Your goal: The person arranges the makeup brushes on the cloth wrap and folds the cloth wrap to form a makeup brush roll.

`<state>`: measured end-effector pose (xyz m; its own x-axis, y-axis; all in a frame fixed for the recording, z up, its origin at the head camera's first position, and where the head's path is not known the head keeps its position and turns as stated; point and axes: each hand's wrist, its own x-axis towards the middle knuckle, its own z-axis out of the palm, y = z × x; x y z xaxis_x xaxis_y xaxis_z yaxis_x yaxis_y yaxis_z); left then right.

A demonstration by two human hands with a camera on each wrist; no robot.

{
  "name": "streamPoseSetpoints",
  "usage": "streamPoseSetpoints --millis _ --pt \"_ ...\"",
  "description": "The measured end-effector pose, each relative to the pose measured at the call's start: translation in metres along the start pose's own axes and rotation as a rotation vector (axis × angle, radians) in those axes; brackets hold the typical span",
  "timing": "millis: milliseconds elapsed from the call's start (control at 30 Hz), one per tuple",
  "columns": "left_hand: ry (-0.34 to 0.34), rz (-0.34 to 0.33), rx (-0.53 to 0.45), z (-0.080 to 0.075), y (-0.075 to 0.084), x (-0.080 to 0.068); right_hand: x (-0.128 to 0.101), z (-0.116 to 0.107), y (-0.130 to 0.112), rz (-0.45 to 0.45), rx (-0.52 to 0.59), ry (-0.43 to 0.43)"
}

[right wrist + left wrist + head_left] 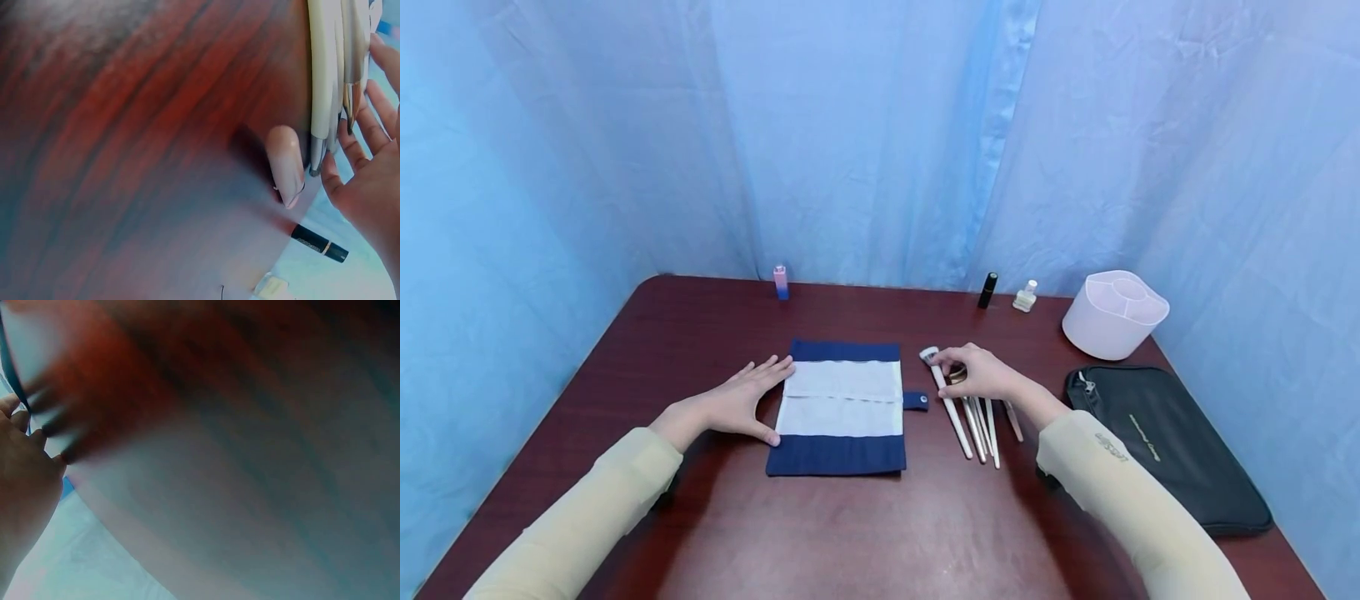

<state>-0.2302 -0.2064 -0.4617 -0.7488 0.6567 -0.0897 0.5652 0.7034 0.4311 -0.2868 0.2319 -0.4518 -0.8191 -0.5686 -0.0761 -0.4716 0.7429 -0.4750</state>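
Observation:
A roll-up pouch (835, 457), navy with white inner pockets, lies unfolded on the table. My left hand (737, 404) rests along its left edge, fingers straight and thumb spread. To the pouch's right, several makeup brushes (988, 442) with pale handles lie side by side. My right hand (981, 372) reaches over them and pinches the leftmost, a white-handled makeup brush (953, 417), near its head between thumb and fingers. The right wrist view shows the pale brush handles (322, 75) beside the fingers. A short pinkish stick (1013, 422) lies at the group's right side.
A black zip case (1172, 450) lies at the right, with a white divided holder (1105, 325) behind it. Along the back edge stand a pink and blue tube (781, 283), a black tube (988, 290) and a small bottle (1025, 297). Curtains surround the table (700, 333).

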Motion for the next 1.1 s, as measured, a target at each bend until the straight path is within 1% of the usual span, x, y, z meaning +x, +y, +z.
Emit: streamPoseSetpoints --millis 200,367,533,767,867,1000,1100 --pt "-0.01 -0.007 -0.005 0.0 0.002 0.0 0.007 0.005 -0.007 0.022 0.016 -0.005" --pt "-0.017 -0.01 -0.006 -0.001 0.003 0.0 0.012 0.007 -0.01 0.03 0.003 0.007" --pt "-0.015 -0.018 0.0 -0.001 0.003 0.0 0.017 0.008 -0.008 0.004 -0.009 0.034" --pt "-0.015 -0.022 0.013 0.002 0.0 -0.001 0.02 0.01 -0.011 -0.014 0.033 0.04" --pt "-0.015 -0.023 0.014 0.002 0.0 -0.001 0.02 0.01 -0.013 0.014 0.047 0.041" --pt "-0.013 -0.031 0.007 0.001 0.0 0.0 0.019 0.009 -0.016 0.059 0.092 0.053" --pt "-0.019 -0.041 0.012 0.001 0.0 0.0 0.019 0.008 -0.018 0.068 0.114 0.058"
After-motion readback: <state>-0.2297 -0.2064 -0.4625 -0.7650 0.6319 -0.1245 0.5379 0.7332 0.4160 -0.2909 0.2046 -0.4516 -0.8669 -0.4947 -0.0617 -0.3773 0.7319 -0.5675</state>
